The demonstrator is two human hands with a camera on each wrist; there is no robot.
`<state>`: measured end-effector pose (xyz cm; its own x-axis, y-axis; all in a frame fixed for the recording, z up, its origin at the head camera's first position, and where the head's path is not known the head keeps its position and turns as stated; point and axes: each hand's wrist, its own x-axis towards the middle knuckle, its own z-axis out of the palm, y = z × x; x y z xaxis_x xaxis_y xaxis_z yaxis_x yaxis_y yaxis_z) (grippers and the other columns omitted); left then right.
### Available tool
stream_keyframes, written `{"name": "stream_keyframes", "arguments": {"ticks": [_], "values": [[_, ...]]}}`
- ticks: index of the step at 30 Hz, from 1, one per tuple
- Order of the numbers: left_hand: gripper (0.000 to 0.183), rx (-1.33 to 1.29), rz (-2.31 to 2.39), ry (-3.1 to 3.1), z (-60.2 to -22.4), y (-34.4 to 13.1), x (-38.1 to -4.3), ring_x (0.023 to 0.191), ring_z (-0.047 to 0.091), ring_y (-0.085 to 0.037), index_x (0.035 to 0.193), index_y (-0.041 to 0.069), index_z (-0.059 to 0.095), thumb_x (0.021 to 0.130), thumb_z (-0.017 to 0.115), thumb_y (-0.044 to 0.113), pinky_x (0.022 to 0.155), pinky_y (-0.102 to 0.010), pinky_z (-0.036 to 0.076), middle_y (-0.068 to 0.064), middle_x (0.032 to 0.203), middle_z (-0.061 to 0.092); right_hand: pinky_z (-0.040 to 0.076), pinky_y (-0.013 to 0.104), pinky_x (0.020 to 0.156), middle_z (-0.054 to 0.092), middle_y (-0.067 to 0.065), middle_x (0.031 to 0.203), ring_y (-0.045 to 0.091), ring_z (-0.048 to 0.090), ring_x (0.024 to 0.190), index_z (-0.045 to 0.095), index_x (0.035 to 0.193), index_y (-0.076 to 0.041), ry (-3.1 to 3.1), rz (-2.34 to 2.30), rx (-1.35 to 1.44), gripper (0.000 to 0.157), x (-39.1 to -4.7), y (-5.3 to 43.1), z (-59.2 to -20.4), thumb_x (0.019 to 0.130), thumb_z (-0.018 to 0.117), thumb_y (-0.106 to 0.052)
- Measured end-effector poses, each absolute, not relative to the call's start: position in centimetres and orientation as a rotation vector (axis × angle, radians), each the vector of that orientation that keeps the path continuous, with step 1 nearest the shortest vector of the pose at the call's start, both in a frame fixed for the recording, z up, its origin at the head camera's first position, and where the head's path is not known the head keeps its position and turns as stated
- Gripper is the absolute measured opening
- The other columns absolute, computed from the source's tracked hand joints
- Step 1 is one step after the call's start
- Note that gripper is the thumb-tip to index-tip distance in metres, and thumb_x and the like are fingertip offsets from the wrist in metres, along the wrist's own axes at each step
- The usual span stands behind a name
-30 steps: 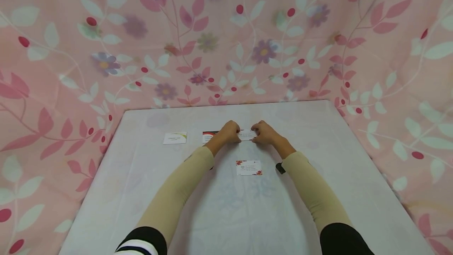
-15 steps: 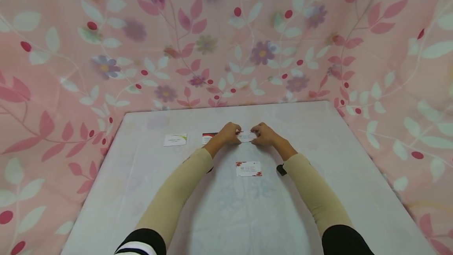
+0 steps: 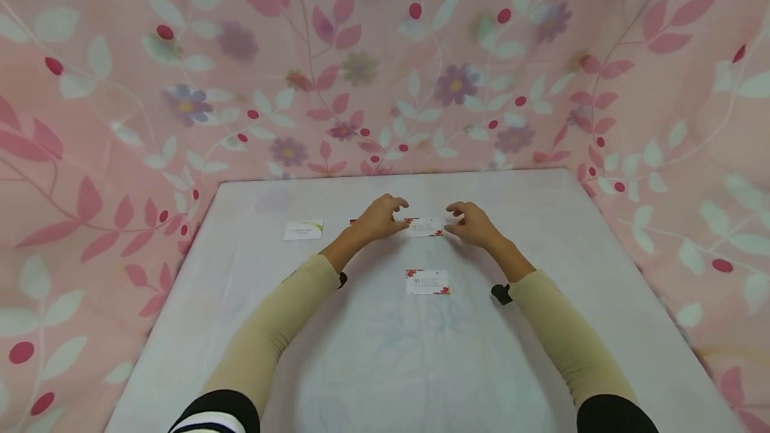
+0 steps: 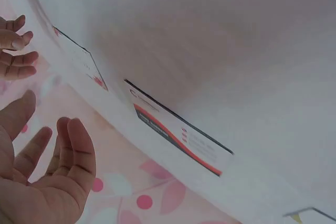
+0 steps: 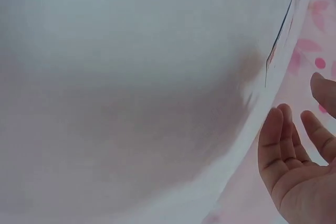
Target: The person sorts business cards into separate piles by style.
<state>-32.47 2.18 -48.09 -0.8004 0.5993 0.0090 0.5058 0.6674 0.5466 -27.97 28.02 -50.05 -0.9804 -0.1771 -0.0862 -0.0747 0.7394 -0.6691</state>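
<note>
A white business card with red leaf corners lies flat on the far part of the white table. My left hand hovers at its left side, thumb and fingers spread apart and holding nothing. At the card's right side my right hand is likewise off it, fingers loosely bent. A similar red-leaf card lies nearer me. In the left wrist view, a white card with a red and black band shows whole; the left forearm and hand hide most of it in the head view.
A white card with a yellow-green corner lies at the left end of the row. The table is covered in white cloth and meets a pink floral curtain at its far edge.
Both hands held the far red-leaf card by its ends; now they have let go and drawn apart, left hand to the left, right hand to the right. The card stays flat.
</note>
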Motion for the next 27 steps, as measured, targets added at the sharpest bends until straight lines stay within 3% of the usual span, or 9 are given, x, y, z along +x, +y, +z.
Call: {"name": "stream_keyframes", "arguments": {"ticks": [8, 13, 19, 25, 27], "values": [[0.049, 0.963, 0.786, 2.663, -48.4, -1.3, -29.8, 0.087, 0.060, -0.020, 0.131, 0.005, 0.061, 0.088, 0.075, 0.024, 0.079, -0.032, 0.052, -0.019, 0.120, 0.062, 0.051, 0.037, 0.082, 0.053, 0.021, 0.130, 0.026, 0.059, 0.095, 0.054, 0.136, -0.004, 2.780, -0.912, -0.305, 0.056, -24.4, 26.9, -49.7, 0.086, 0.076, -0.018], [0.065, 0.964, 0.827, 2.614, -49.3, -2.5, -28.5, 0.080, 0.056, -0.015, 0.141, 0.011, 0.052, 0.086, 0.076, 0.035, 0.071, -0.028, 0.049, -0.015, 0.127, 0.057, 0.049, 0.031, 0.074, 0.048, 0.021, 0.135, 0.022, 0.057, 0.089, 0.050, 0.141, -0.008, 2.766, -0.858, -0.332, 0.065, -23.2, 26.2, -49.5, 0.084, 0.079, -0.021], [0.078, 1.005, 0.837, 2.477, -50.0, -2.1, -27.0, 0.074, 0.059, -0.013, 0.144, 0.013, 0.046, 0.081, 0.080, 0.042, 0.072, -0.027, 0.049, -0.012, 0.128, 0.059, 0.050, 0.029, 0.075, 0.050, 0.020, 0.132, 0.019, 0.057, 0.088, 0.047, 0.144, -0.011, 2.679, -0.913, -0.377, 0.071, -22.0, 25.8, -49.8, 0.082, 0.081, -0.022], [0.071, 0.901, 0.935, 2.324, -50.7, -0.7, -25.7, 0.074, 0.060, -0.016, 0.138, 0.015, 0.049, 0.079, 0.083, 0.038, 0.063, -0.029, 0.054, -0.011, 0.123, 0.059, 0.048, 0.032, 0.078, 0.054, 0.020, 0.126, 0.020, 0.056, 0.086, 0.049, 0.140, -0.009, 2.642, -0.928, -0.392, 0.068, -21.0, 26.0, -49.6, 0.082, 0.081, -0.020], [0.069, 0.884, 0.914, 2.324, -51.1, -0.4, -25.4, 0.074, 0.060, -0.016, 0.135, 0.016, 0.050, 0.079, 0.083, 0.037, 0.065, -0.027, 0.053, -0.009, 0.121, 0.059, 0.047, 0.033, 0.078, 0.055, 0.020, 0.124, 0.021, 0.056, 0.087, 0.050, 0.138, -0.009, 2.649, -0.940, -0.387, 0.066, -20.8, 26.1, -49.5, 0.081, 0.082, -0.019]]}}
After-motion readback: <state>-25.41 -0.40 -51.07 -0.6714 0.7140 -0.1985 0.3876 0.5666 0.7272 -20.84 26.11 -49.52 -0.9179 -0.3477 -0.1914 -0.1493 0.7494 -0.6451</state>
